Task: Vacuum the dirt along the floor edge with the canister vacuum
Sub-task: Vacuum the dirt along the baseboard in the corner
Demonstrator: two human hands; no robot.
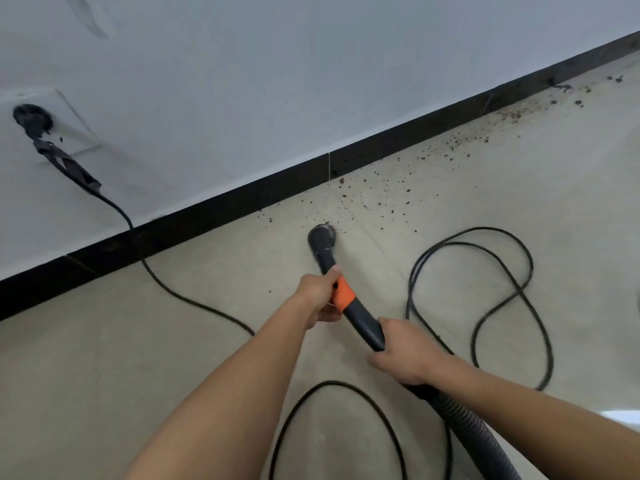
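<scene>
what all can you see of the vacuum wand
The vacuum wand is a curved dark grey tube, plastic by its look, with an orange band. Its round nozzle is down on the pale floor at the edge of the dirt. The left hand grips it at the band, the right hand further back, where the ribbed hose joins.

No lettering can be read (not even on the vacuum wand (362,318)).
</scene>
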